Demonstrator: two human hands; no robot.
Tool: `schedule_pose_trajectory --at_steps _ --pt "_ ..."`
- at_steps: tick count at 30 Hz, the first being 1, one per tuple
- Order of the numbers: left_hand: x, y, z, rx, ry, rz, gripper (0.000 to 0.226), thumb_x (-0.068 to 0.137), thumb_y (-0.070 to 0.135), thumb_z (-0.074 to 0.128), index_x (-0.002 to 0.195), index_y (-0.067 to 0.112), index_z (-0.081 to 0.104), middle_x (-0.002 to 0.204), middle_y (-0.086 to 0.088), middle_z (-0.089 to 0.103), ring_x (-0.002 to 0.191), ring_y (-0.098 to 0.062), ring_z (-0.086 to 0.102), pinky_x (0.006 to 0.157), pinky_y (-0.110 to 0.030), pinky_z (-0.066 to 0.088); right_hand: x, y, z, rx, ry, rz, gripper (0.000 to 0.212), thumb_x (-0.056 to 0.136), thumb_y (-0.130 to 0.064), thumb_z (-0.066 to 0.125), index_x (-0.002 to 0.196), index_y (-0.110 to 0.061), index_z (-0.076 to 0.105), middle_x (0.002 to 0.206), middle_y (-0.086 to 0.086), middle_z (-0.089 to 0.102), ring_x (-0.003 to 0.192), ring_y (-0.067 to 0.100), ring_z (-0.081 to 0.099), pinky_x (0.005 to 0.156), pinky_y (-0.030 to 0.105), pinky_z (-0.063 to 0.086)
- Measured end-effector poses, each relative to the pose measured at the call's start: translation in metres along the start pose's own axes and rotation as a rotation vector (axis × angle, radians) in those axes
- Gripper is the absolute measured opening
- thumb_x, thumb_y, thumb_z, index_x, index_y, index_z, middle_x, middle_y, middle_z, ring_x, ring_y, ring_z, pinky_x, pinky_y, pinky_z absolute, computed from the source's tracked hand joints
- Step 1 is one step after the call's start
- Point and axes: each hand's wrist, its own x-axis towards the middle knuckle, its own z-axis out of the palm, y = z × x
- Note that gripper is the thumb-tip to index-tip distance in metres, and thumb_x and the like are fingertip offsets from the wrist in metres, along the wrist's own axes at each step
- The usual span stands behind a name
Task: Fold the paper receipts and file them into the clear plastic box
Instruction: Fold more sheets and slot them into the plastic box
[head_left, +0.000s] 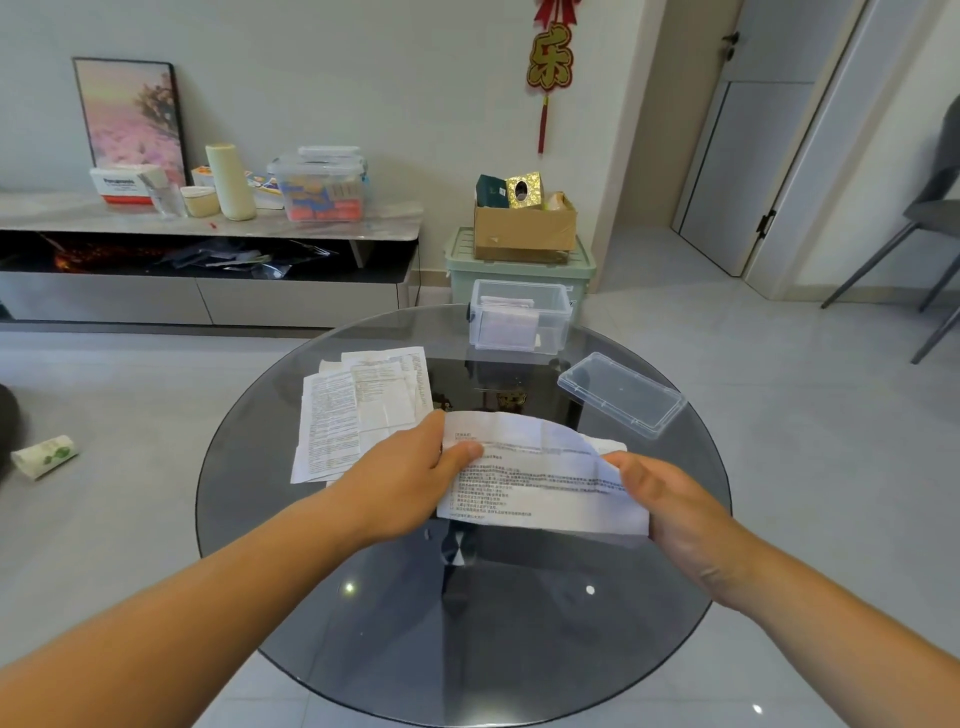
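Two hands are holding one receipt (540, 483) over the worktop (467, 649), left hand (410, 478) and right hand (670, 509) each clamping its grip on an end; the far edge is seemingly curling over; uneven pulling is risking a skewed crease or tear; the clear plastic box (553, 322) is standing beyond.

Receipt (540, 478) between both hands' grips

A round, dark glass counter (467, 649) carries the things. Loose receipts (353, 410) lie spread at its left. A clear plastic box (519, 317) stands at the far edge, a clear lid (621, 394) near its right.
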Motion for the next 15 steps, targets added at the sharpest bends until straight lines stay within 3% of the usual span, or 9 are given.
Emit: schedule_pose_trajectory --at_steps 3,7,11,15 --pt "0.005 0.005 0.004 0.031 0.029 0.001 0.036 0.102 0.051 0.039 0.128 0.028 0.046 0.129 0.01 0.062 0.102 -0.01 0.061 0.086 -0.027 0.056 0.003 -0.001 0.0 -0.016 0.059 -0.03 0.093 0.052 -0.095 0.058 0.117 -0.029 0.07 0.114 -0.005 0.071 0.112 0.021 0.063 0.09 0.029 0.053" --pt "0.003 0.01 0.013 0.121 0.022 0.001 0.036 0.102 0.053 0.038 0.125 0.026 0.047 0.126 0.008 0.063 0.104 -0.012 0.063 0.086 -0.03 0.057 0.002 -0.003 0.003 -0.036 0.102 -0.048 0.074 0.061 -0.081 0.05 0.11 -0.029 0.069 0.107 -0.014 0.071 0.107 0.01 0.063 0.078 0.016 0.048" --pt "-0.003 0.005 0.015 0.056 -0.001 -0.084 0.024 0.103 0.049 0.041 0.113 0.028 0.046 0.12 0.01 0.065 0.089 -0.007 0.066 0.077 -0.025 0.06 0.002 -0.004 0.004 -0.045 0.128 -0.04 0.074 0.07 -0.086 0.054 0.117 -0.03 0.062 0.107 -0.02 0.071 0.104 0.003 0.065 0.084 0.024 0.05" --pt "-0.003 0.003 0.011 -0.038 -0.032 -0.185 0.02 0.102 0.045 0.046 0.11 0.026 0.044 0.109 0.009 0.071 0.067 -0.007 0.073 0.07 -0.025 0.061 0.009 -0.002 0.012 -0.137 0.175 0.004 0.059 0.084 -0.055 0.06 0.136 -0.037 0.036 0.106 -0.017 0.073 0.095 0.001 0.068 0.064 0.014 0.051"
